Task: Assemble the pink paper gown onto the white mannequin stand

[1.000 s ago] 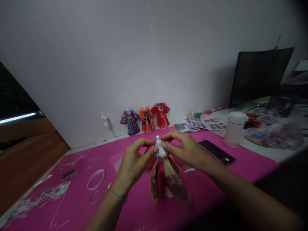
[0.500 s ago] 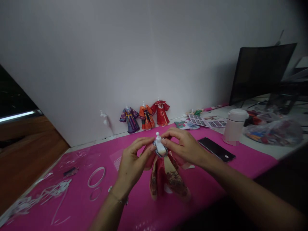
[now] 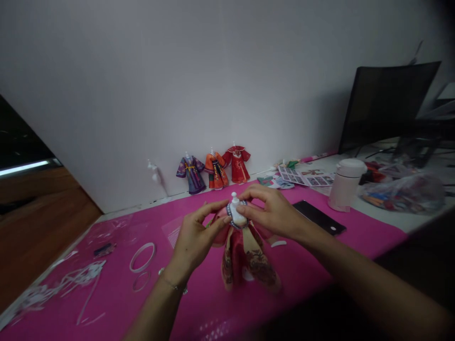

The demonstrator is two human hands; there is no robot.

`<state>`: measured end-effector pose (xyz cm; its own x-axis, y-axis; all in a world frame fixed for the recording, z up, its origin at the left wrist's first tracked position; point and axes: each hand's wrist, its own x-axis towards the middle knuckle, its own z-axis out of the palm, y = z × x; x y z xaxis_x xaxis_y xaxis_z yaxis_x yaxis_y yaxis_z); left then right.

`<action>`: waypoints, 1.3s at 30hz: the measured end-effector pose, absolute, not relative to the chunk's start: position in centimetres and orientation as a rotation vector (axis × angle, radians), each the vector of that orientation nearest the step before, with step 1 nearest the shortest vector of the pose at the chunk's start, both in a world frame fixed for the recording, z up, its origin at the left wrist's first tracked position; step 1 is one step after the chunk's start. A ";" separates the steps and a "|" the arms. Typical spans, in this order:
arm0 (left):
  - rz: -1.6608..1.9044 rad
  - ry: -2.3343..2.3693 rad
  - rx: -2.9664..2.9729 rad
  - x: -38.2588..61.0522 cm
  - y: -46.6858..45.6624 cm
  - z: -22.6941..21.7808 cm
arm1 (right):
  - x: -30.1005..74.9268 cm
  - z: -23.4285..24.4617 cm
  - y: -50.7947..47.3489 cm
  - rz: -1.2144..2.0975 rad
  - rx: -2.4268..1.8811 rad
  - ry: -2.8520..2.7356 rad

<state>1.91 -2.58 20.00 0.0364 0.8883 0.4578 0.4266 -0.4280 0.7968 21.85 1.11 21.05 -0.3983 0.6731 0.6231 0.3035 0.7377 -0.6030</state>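
Left hand point(image 3: 194, 232) and right hand point(image 3: 275, 210) pinch a small gown point(image 3: 258, 260) at its beaded neckline.
It's round a white mannequin point(image 3: 238, 215), over the pink mat point(image 3: 313, 296); fingers cover the shoulders, the hem blurs, and I can't make out its base.

A craft workspace, judging by 3 costumed figurines point(image 3: 216, 171), pink mat point(image 3: 202, 303) and monitor point(image 3: 387, 106).

Both hands point(image 3: 194, 234) pinch a beaded-neck robe point(image 3: 258, 258) around a white mannequin point(image 3: 239, 216).
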 end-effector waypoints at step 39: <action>1.732 1.723 2.057 3.1 -6.4 11.7 | 21.4 22.3 2.2 0.691 -0.687 -2.005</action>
